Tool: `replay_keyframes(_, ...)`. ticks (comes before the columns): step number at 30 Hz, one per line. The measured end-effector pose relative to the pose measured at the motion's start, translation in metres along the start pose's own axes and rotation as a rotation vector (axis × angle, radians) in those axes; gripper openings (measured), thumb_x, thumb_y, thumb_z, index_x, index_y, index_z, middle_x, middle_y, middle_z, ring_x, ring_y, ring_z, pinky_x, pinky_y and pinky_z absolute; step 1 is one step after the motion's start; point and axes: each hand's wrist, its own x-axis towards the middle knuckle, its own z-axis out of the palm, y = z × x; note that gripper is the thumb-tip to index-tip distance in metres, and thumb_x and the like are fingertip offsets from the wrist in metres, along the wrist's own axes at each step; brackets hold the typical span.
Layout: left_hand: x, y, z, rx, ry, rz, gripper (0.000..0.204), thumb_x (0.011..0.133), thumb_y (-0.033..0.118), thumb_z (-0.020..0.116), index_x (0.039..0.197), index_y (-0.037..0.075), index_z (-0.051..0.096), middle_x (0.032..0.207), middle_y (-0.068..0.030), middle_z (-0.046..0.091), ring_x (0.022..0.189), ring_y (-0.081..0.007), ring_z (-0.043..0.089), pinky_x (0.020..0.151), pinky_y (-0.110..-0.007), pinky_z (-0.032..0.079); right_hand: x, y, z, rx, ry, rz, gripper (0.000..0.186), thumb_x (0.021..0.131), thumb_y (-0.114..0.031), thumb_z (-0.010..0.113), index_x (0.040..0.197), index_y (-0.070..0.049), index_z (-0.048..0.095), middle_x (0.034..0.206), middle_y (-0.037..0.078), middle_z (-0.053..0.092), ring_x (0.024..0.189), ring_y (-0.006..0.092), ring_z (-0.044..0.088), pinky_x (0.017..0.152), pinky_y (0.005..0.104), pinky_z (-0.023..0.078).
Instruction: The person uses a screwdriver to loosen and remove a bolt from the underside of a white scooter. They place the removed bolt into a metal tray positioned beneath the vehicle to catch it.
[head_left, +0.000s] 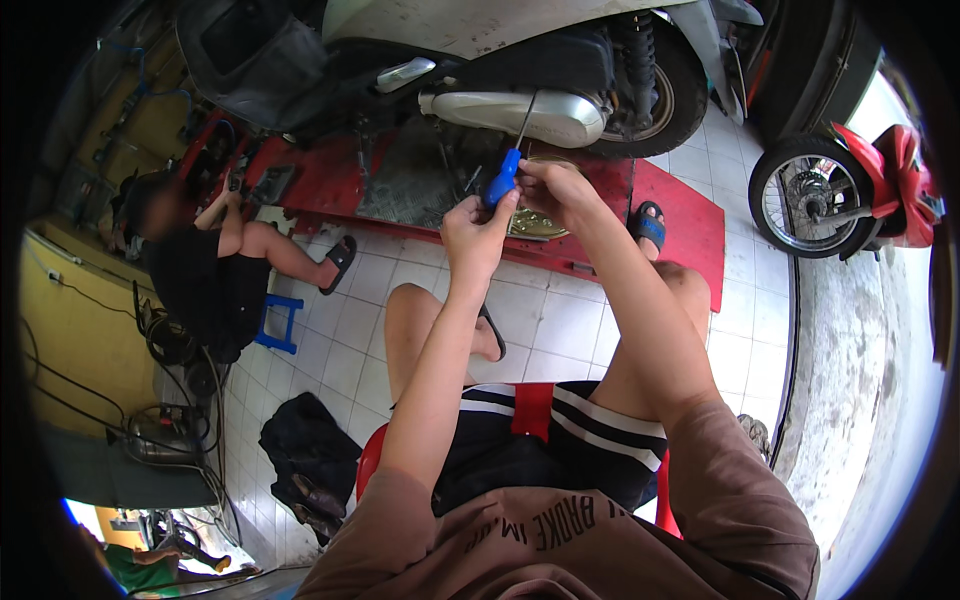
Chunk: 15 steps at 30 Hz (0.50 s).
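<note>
A screwdriver (503,180) with a blue handle and a thin dark shaft points up and away in front of me. My left hand (475,232) is closed around the lower part of its handle, thumb and fingers pinching it. Against the upper part of the handle, the fingertips of my right hand (562,190) are pressed together; its other fingers curl inward. In view, the shaft crosses the silver engine side cover (560,118) of a scooter; whether the tip touches it I cannot tell. Partly hidden behind my hands is a round gold-coloured dish (538,226).
The scooter's rear wheel (680,95) stands over a red platform (690,225). At left, another person (205,250) sits by a blue stool (281,322), hands at the platform. A red motorbike (895,185) stands at right. Dark cloth (305,450) lies on the tiled floor.
</note>
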Motion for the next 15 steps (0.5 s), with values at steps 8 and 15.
replay_keyframes(8,-0.004,-0.008,0.003,0.388,-0.061,0.228,0.036,0.081,0.031,0.073,0.071,0.003,0.053,0.056,-0.0018,0.048,0.049,-0.0110,0.043,0.047,-0.027,0.036,-0.001,-0.001,0.003,-0.116,0.074,-0.081,0.032,0.089,-0.029,0.065,0.089,0.003,0.062,0.076,0.007,0.060,0.063,0.0146,0.057,0.060,0.0268,0.050)
replay_keyframes(15,-0.013,-0.017,0.008,-0.798,-0.411,-0.568,0.045,0.096,0.047,0.048,0.092,0.003,0.057,0.076,-0.0009,0.053,0.057,-0.0066,0.043,0.050,-0.020,0.032,-0.014,-0.003,0.011,0.065,-0.029,0.008,0.024,0.095,-0.024,0.056,0.090,-0.001,0.063,0.078,0.006,0.060,0.068,0.0142,0.057,0.064,0.0268,0.050)
